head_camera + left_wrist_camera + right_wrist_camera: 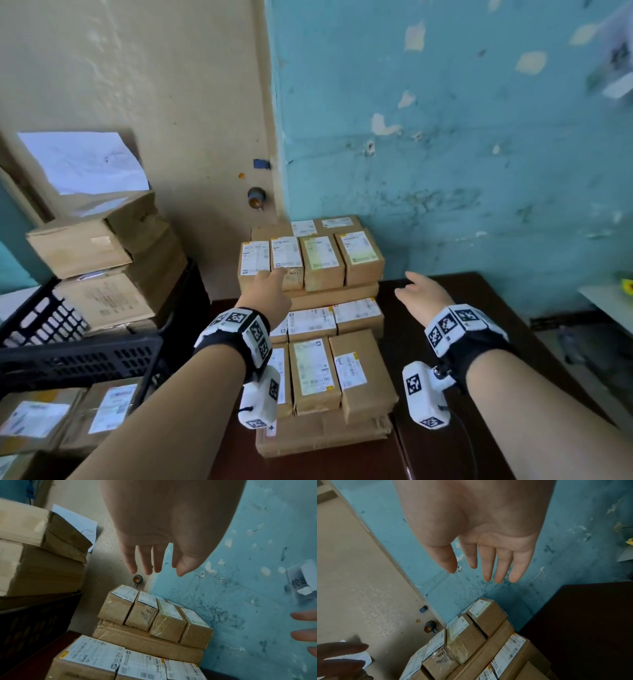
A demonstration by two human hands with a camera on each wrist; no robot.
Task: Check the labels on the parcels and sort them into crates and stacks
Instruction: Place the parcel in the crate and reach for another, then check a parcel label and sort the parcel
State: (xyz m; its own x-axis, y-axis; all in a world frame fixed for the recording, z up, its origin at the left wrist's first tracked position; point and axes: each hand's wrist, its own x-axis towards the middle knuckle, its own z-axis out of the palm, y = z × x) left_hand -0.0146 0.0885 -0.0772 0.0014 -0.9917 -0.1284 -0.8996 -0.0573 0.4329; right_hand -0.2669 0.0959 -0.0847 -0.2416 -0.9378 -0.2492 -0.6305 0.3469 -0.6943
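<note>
**Both hands spread above the labelled parcels**

The print on the white labels is too small and blurred to read in any view; the nearest parcels (329,373) are partly covered by the left forearm and its wrist camera, and the black crate (78,353) at the left is cut off by the frame edge, its inside mostly hidden behind stacked cartons (102,270)

The left hand (267,291) reaches forward, palm down, fingers (147,562) straight and slightly apart, holding nothing; in the head view its fingertips overlap the near edge of the far top row of parcels (308,260), while the left wrist view shows them clear above that row (154,616), so contact cannot be told; the right hand (421,294) is held over the dark desk (479,342), fingers (503,563) straight and loosely spread, empty, to the right of the same row (471,632) and apart from it

The parcels lie in rows on larger flat brown packages at the left part of the desk, against the blue wall (445,137)
</note>
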